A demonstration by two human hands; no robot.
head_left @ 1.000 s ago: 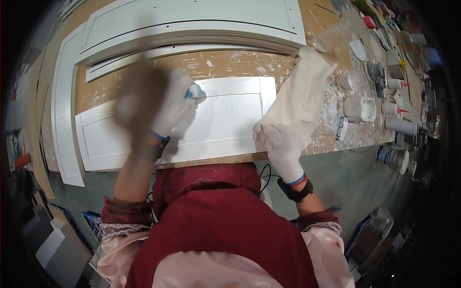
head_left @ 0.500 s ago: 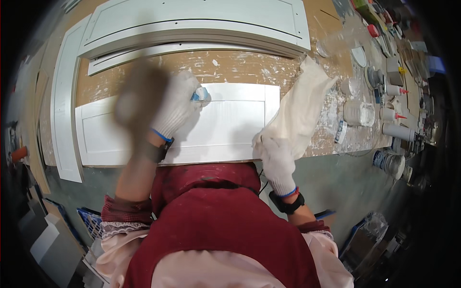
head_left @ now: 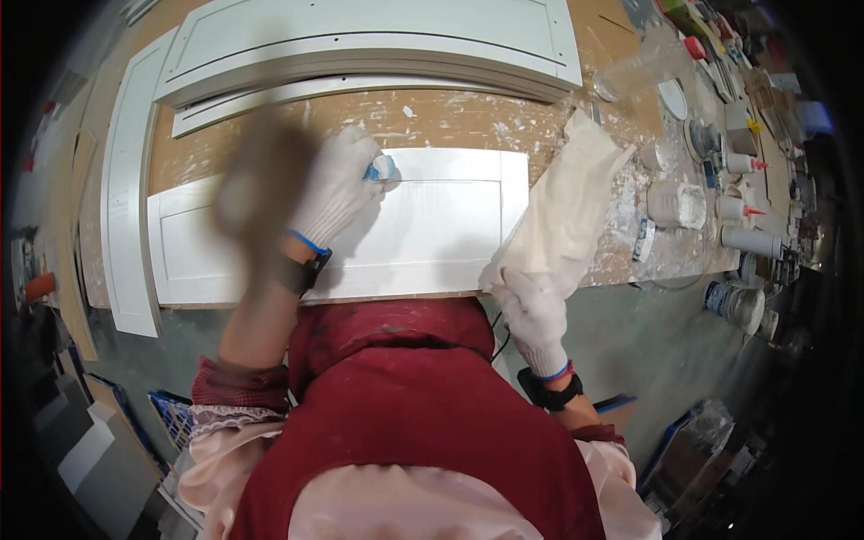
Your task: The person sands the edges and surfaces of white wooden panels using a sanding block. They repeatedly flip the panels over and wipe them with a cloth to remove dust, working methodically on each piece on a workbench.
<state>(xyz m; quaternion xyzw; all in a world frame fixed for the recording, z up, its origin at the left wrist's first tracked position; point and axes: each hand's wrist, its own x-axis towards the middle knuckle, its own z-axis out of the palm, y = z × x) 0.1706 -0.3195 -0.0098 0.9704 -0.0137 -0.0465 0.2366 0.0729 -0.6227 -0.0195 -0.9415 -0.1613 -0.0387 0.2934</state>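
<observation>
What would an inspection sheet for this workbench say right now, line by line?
Surface: wooden bench, paint-spattered.
Job's things: white cabinet door panel lying flat; small blue-white object pressed on it.
Clutter: cream cloth; jars and bottles at right.
Grippers: gloved left hand holds the object; gloved right hand at the panel's near corner, on the cloth.
Cables: dark cord below the bench edge.
Surroundings: more white panels behind.

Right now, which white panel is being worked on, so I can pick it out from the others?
Start at the paint-spattered wooden workbench. Several white panels lie on it; take the flat framed door panel nearest the person, along the bench's front edge. Unlike the others, it has the gloved left hand pressing a small blue-and-white object onto it.
</observation>
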